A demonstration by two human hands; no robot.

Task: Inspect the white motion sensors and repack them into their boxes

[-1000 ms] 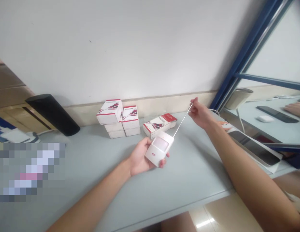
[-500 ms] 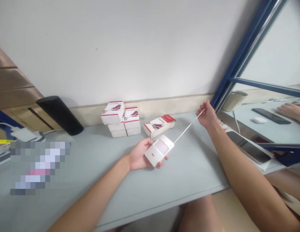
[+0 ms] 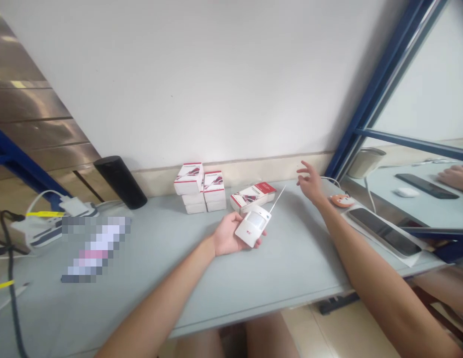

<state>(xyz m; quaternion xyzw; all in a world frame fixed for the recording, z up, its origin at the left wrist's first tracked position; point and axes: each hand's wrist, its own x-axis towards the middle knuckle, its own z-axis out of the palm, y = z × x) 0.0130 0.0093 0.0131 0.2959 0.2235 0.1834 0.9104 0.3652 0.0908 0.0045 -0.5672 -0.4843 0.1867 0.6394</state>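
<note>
My left hand (image 3: 227, 236) grips a white sensor unit (image 3: 252, 226) with a pale window on its face, just above the grey table (image 3: 276, 268). A thin white antenna (image 3: 277, 199) sticks up and to the right from the unit's top. My right hand (image 3: 309, 182) hovers to the right of the antenna's tip, fingers spread, touching nothing. Behind the unit lies a red-and-white box (image 3: 252, 194), and further left is a stack of several such boxes (image 3: 199, 187).
A black cylinder (image 3: 120, 181) leans against the wall at the back left. Cables and a white power strip (image 3: 48, 226) lie at the far left. A phone (image 3: 382, 230) and a small orange figure (image 3: 339, 200) rest at the right. Another person's hand (image 3: 455, 176) shows beyond the blue frame (image 3: 369, 94).
My right hand has let go of the antenna's tip and opened. The antenna now stands free and looks shorter. The view has shifted so that more of the left side shows.
</note>
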